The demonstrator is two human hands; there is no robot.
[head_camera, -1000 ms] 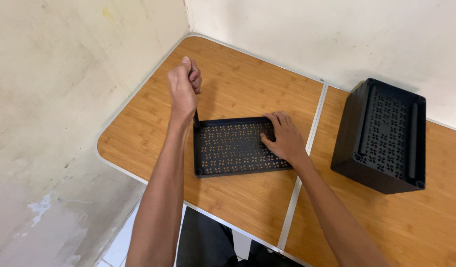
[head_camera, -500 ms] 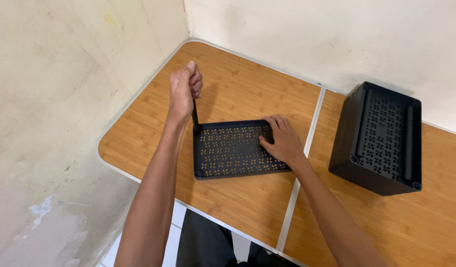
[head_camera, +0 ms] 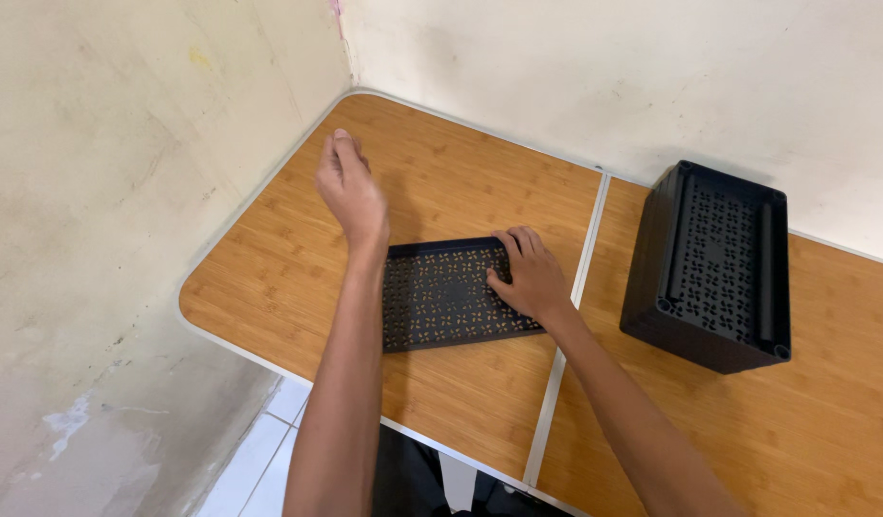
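A flat black perforated plastic panel [head_camera: 441, 295] lies on the wooden bamboo-grained worktop [head_camera: 461, 163], its long axis running left to right in front of the person. The right hand [head_camera: 526, 276] is the nearer one: it rests palm down on the panel's right end, fingers [head_camera: 510, 245] spread flat and pressing, gripping nothing. The left hand [head_camera: 350, 189] hangs in the air above the panel's far left corner, fingers loosely open and empty, so the panel lies just below and to its right. A black perforated plastic crate [head_camera: 712, 268] stands well apart on the right.
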